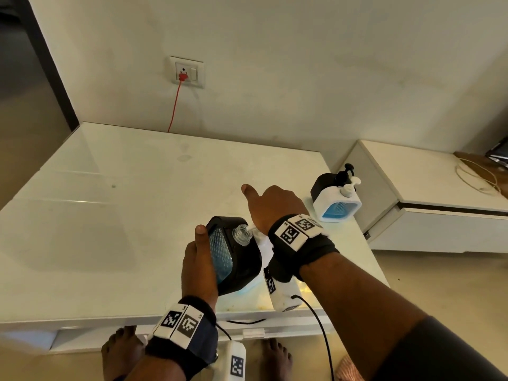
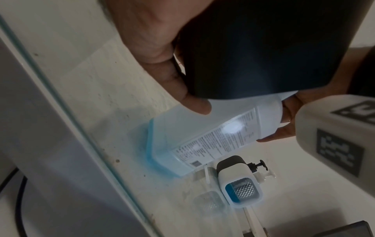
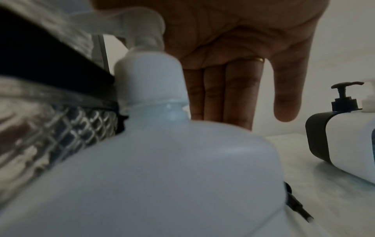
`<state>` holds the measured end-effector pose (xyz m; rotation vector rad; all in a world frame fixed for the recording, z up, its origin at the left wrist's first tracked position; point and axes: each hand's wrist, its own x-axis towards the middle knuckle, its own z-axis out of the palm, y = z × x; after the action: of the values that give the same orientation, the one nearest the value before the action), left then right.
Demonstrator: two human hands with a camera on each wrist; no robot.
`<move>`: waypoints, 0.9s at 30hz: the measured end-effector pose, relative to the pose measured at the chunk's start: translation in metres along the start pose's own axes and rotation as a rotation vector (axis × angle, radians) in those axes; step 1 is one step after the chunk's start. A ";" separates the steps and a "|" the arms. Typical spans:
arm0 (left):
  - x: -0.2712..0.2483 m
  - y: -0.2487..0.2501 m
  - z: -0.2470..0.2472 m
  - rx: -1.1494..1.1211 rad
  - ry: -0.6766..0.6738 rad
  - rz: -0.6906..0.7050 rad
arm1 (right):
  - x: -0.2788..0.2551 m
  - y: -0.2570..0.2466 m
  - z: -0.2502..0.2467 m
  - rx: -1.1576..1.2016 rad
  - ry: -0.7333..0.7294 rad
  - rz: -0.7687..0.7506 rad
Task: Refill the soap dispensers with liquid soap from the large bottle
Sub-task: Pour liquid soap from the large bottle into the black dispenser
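Hands meet low and right of centre in the head view, close to the front edge of the white table (image 1: pixel 110 215). The left hand (image 1: pixel 198 265) clasps the black dispenser (image 1: pixel 242 259), thumb up along its patterned window and fingers wrapped round its dark back, as the left wrist view shows. It is held tilted, its open neck (image 1: pixel 241 233) turned toward the large bottle (image 2: pixel 202 136).

The bottle stands on the table just right of the dispenser and touches it; in the head view it is mostly hidden under the right wrist. The right hand (image 1: pixel 275 204) lies over its pump head (image 3: pixel 142 24) with fingers straight and pointing down behind the bottle and the thumb stuck out to the left. It is flat and unclenched, gripping nothing. The pump spout reaches the dispenser's neck; whether soap flows I cannot tell.

Right of the hands, near the table's right edge, stands a white dispenser (image 1: pixel 336 207) with blue soap behind its window, and a second black dispenser (image 1: pixel 325 184) sits against its far side. Both are apart from the bottle.

Tabletop spreads wide toward the left and upper part of the frame, up to the wall, where a red cord (image 1: pixel 174 105) hangs from a socket. A low white cabinet (image 1: pixel 439 188) stands beyond the right edge.
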<state>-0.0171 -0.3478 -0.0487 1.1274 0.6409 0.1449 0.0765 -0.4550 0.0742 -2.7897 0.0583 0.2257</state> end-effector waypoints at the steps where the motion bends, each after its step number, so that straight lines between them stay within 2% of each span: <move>1: -0.001 0.001 0.000 -0.003 -0.002 0.002 | 0.000 0.001 0.000 -0.003 0.011 -0.002; 8: 0.006 -0.007 -0.003 0.034 0.009 -0.009 | -0.001 0.000 0.001 0.009 0.006 -0.008; 16: 0.002 0.000 0.001 -0.049 -0.021 -0.051 | 0.011 0.001 -0.005 0.074 -0.109 -0.004; 21: 0.006 -0.008 0.001 -0.113 -0.070 -0.165 | 0.018 0.002 0.001 0.106 -0.088 -0.013; 27: -0.005 0.016 0.004 -0.166 -0.078 -0.235 | 0.020 0.001 0.000 0.155 -0.065 -0.013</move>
<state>-0.0157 -0.3458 -0.0320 0.8865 0.6736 -0.0460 0.0958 -0.4565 0.0705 -2.6258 0.0402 0.2951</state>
